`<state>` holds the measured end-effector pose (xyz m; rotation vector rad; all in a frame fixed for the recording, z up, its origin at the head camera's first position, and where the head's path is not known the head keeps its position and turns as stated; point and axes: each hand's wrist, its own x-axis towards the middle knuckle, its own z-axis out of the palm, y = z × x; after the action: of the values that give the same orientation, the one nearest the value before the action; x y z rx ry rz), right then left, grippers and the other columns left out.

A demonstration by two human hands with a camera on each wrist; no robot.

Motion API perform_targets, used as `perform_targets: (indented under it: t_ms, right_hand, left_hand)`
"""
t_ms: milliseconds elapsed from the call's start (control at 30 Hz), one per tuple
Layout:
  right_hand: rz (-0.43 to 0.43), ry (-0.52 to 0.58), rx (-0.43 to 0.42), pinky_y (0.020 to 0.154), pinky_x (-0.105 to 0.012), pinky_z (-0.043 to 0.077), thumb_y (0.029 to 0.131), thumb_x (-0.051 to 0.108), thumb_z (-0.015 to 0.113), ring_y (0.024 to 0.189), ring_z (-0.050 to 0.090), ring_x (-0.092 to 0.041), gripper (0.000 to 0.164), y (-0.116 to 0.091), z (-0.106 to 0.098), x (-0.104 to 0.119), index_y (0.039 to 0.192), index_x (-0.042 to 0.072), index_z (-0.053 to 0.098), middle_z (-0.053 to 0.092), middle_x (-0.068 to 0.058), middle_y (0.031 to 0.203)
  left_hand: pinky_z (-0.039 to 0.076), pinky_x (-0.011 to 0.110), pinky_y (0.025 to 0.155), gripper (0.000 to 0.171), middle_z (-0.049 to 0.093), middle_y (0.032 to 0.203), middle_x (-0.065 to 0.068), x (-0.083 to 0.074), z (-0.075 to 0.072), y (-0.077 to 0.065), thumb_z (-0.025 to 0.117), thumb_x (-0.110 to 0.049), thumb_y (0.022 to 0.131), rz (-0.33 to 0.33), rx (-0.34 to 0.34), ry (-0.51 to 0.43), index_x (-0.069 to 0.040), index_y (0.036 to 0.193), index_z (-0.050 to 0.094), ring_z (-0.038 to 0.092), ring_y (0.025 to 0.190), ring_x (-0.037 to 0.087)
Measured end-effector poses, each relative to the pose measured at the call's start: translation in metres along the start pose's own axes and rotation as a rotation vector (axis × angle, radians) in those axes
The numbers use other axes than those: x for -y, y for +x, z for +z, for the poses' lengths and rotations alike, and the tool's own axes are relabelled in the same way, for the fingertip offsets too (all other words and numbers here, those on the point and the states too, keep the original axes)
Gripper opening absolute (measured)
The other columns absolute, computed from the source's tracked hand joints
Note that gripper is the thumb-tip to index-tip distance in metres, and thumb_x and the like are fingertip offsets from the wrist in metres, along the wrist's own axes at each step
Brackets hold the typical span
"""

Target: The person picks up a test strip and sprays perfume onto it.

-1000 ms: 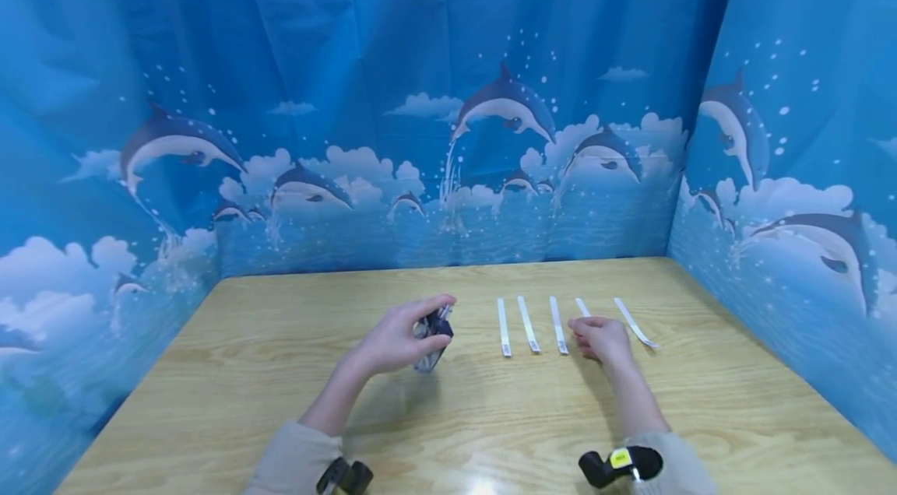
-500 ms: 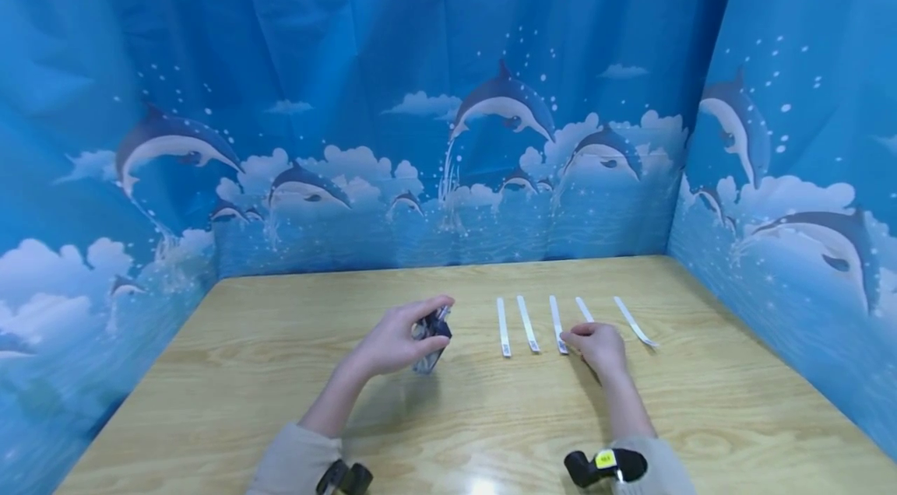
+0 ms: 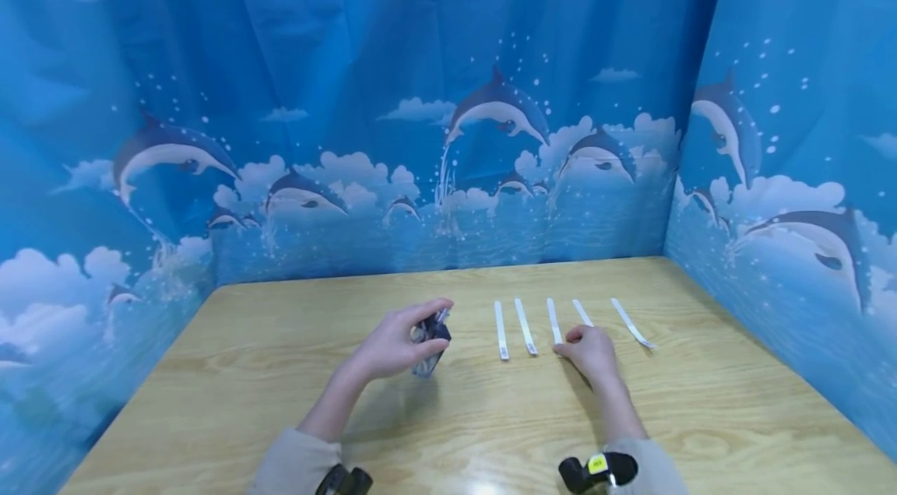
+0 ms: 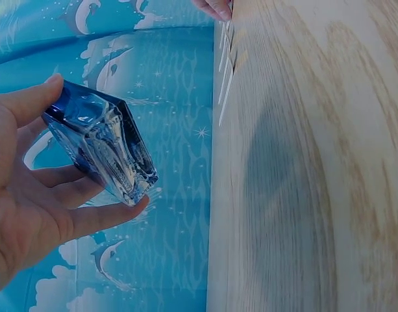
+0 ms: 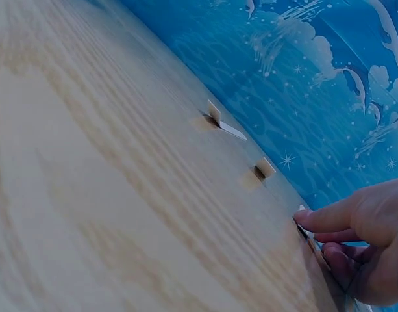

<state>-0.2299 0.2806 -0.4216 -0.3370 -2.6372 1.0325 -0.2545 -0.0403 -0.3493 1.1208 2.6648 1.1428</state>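
Above the table, my left hand [image 3: 392, 341] grips a small faceted glass perfume bottle [image 4: 108, 140], blue toward one end and clear toward the other. The bottle [image 3: 429, 351] is tilted, its dark upper part between forefinger and thumb. Several white paper strips lie in a row to its right. At the near end of the middle strip [image 3: 553, 317], my right hand [image 3: 592, 355] pinches with thumb and forefinger, hiding that end. In the right wrist view, fingertips meet a strip's pale raised end [image 5: 300, 208].
Left of the right hand lie two strips, the outer strip [image 3: 501, 331] and its neighbour [image 3: 525, 328]. Beyond the hand are a partly covered strip [image 3: 582, 312] and a bent-ended strip [image 3: 632, 323]. A dolphin-print curtain [image 3: 350, 129] borders the wooden table [image 3: 280, 347].
My right hand has moved left from beside the fourth strip to the near end of the third, where its fingertips now close. The left hand keeps the bottle nearly still.
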Motion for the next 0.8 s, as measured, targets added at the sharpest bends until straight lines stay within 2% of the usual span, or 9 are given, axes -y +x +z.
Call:
perform_targets:
  t_ms: [333, 567, 800]
  right_hand:
    - [-0.01, -0.019, -0.004, 0.074, -0.044, 0.044, 0.07, 0.004, 0.07, 0.078, 0.058, -0.034, 0.014, 0.0002, -0.0011, 0.0005, 0.077, -0.007, 0.065, 0.064, -0.017, 0.076]
    - [0.038, -0.023, -0.024, 0.069, -0.042, 0.045, 0.068, 0.004, 0.069, 0.074, 0.057, -0.033, 0.014, -0.0015, -0.0004, 0.0023, 0.076, -0.007, 0.065, 0.063, -0.017, 0.075]
    - [0.064, -0.018, -0.028, 0.071, -0.043, 0.045, 0.067, 0.003, 0.066, 0.076, 0.057, -0.034, 0.015, -0.001, 0.0001, 0.0038, 0.078, -0.007, 0.065, 0.063, -0.018, 0.078]
  left_hand:
    - [0.043, 0.048, 0.093, 0.054, 0.048, 0.136, 0.004, 0.0003, 0.0011, 0.0006, 0.063, -0.031, 0.089, -0.004, 0.002, 0.001, -0.024, 0.139, 0.044, 0.049, 0.118, 0.028]
    - [0.044, 0.048, 0.092, 0.053, 0.048, 0.137, 0.004, 0.0018, 0.0025, 0.0005, 0.063, -0.032, 0.089, -0.006, 0.001, -0.013, -0.024, 0.139, 0.044, 0.05, 0.117, 0.028]
    - [0.042, 0.048, 0.093, 0.054, 0.047, 0.137, 0.003, -0.0002, 0.0016, 0.0005, 0.063, -0.029, 0.089, 0.002, 0.004, -0.013, -0.023, 0.139, 0.044, 0.049, 0.119, 0.028]
